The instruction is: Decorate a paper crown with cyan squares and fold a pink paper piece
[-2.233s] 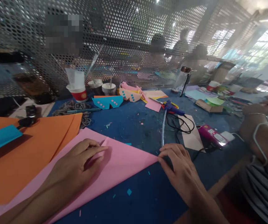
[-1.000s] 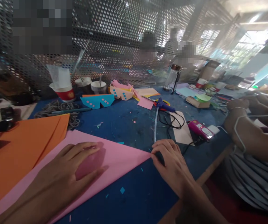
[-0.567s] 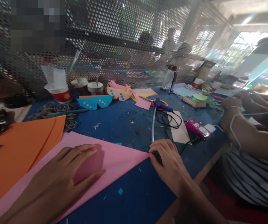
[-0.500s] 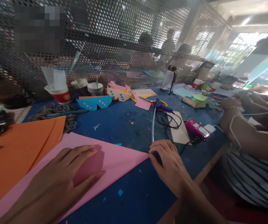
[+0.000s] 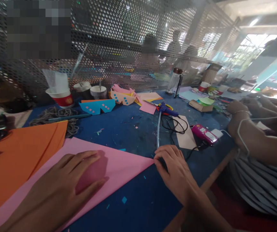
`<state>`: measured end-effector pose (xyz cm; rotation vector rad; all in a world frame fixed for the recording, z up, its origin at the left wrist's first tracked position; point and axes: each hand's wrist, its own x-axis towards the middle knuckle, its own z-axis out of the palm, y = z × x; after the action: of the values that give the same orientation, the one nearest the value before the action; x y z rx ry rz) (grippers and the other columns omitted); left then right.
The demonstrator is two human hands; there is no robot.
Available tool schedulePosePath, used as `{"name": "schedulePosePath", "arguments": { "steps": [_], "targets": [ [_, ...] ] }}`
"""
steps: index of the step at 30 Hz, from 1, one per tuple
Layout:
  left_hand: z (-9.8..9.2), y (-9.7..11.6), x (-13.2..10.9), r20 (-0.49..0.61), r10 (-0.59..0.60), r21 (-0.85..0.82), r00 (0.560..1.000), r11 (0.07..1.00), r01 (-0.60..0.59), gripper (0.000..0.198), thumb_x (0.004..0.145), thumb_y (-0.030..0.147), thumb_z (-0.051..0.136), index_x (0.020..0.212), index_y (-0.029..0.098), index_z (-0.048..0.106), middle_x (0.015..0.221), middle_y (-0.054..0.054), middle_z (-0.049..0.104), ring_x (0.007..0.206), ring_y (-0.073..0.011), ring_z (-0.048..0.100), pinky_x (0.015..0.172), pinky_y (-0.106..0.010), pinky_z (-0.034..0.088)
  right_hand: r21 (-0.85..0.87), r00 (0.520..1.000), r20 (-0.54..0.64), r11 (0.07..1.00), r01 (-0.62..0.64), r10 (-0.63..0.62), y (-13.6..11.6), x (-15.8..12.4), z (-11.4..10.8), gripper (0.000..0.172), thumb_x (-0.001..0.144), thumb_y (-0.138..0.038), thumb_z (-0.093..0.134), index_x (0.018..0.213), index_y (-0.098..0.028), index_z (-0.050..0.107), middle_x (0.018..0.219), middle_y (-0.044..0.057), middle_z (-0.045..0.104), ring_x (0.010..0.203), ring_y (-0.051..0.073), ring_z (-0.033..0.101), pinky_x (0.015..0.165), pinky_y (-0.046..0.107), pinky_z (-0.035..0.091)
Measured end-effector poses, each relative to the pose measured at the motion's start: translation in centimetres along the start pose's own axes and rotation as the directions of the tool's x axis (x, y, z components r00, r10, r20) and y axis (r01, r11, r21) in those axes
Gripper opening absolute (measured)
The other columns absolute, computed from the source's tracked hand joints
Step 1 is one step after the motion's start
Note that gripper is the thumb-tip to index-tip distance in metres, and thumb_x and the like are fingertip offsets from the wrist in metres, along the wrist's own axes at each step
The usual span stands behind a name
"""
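Observation:
A large pink paper sheet [image 5: 121, 162], folded to a point at its right end, lies on the blue table [image 5: 133, 129]. My left hand [image 5: 63, 183] rests flat on the pink paper, fingers stretched out and pressing it down. My right hand [image 5: 174, 170] has its fingers curled and pinched on the paper's pointed right corner. An orange sheet [image 5: 20, 158] lies partly under the pink one at the left.
A blue glue gun [image 5: 166, 111] with black cord, a pink device [image 5: 203, 133], paper boats [image 5: 97, 105], cups [image 5: 61, 96], a bottle [image 5: 173, 80] and rope [image 5: 58, 114] sit further back. A perforated metal screen [image 5: 119, 38] stands behind. Another person's arms [image 5: 254, 135] work at the right.
The view has shifted a little to the right and settled. My left hand slid slightly left and flattened on the pink paper. My right hand stays on the corner.

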<state>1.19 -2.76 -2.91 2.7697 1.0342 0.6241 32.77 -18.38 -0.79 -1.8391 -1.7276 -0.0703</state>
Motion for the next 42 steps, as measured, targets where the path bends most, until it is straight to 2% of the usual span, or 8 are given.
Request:
{"name": "schedulePosePath", "arguments": {
  "steps": [6,14,24,32,38,42],
  "targets": [
    [-0.8,0.7,0.1,0.009,0.017,0.029,1.000,0.999,-0.017,0.063,0.098,0.074,0.063,0.141,0.029,0.071,0.140,-0.007,0.079,0.121,-0.0368,0.073,0.101,-0.052,0.058,-0.030,0.999,-0.034,0.999,0.028,-0.029,0.3,-0.2,0.3,0.016,0.106,-0.013,0.058,0.099,-0.026,0.065,0.110,0.007,0.072,0.109,0.028,0.067,0.097,0.048,0.054],
    [-1.5,1.5,0.4,-0.012,0.065,0.070,0.998,0.995,-0.064,0.062,0.101,0.071,0.062,0.139,0.024,0.073,0.138,-0.008,0.080,0.120,-0.0339,0.074,0.104,-0.049,0.055,-0.038,0.996,-0.049,0.997,0.069,-0.071,0.8,-0.4,0.5,0.015,0.104,-0.012,0.061,0.099,-0.026,0.064,0.112,0.007,0.072,0.112,0.028,0.066,0.097,0.048,0.052],
    [-1.9,1.6,0.6,0.077,0.006,0.027,0.997,1.000,-0.008,0.062,0.100,0.075,0.059,0.142,0.031,0.073,0.142,-0.004,0.078,0.124,-0.0334,0.072,0.106,-0.049,0.055,-0.030,0.996,-0.041,0.997,0.072,-0.074,1.0,-0.4,0.4,0.016,0.105,-0.013,0.059,0.099,-0.027,0.062,0.112,0.007,0.072,0.112,0.028,0.066,0.095,0.048,0.053],
    [-1.3,1.4,0.6,0.055,0.009,0.021,0.998,1.000,-0.011,0.061,0.100,0.075,0.059,0.141,0.032,0.072,0.140,-0.005,0.079,0.123,-0.0343,0.071,0.106,-0.051,0.054,-0.047,0.996,-0.052,0.996,0.076,-0.078,0.9,-0.5,0.5,0.015,0.104,-0.012,0.062,0.100,-0.026,0.063,0.112,0.006,0.072,0.112,0.028,0.067,0.094,0.047,0.052],
    [-1.2,1.4,0.4,0.033,0.016,0.040,0.999,0.999,-0.018,0.073,0.093,0.081,0.066,0.144,0.027,0.070,0.141,-0.007,0.078,0.122,-0.0354,0.071,0.106,-0.050,0.053,-0.043,0.996,-0.042,0.996,0.074,-0.075,0.9,-0.5,0.4,0.016,0.104,-0.011,0.061,0.100,-0.026,0.062,0.113,0.006,0.072,0.112,0.027,0.066,0.095,0.046,0.052],
    [-1.3,1.4,0.3,0.047,0.046,0.070,0.998,0.996,-0.050,0.075,0.092,0.080,0.069,0.145,0.026,0.068,0.142,-0.008,0.077,0.122,-0.0365,0.070,0.103,-0.051,0.052,-0.041,0.996,-0.043,0.996,0.073,-0.075,1.0,-0.5,0.4,0.016,0.104,-0.010,0.060,0.100,-0.026,0.062,0.112,0.006,0.071,0.112,0.027,0.066,0.097,0.046,0.051]
  ]
}}
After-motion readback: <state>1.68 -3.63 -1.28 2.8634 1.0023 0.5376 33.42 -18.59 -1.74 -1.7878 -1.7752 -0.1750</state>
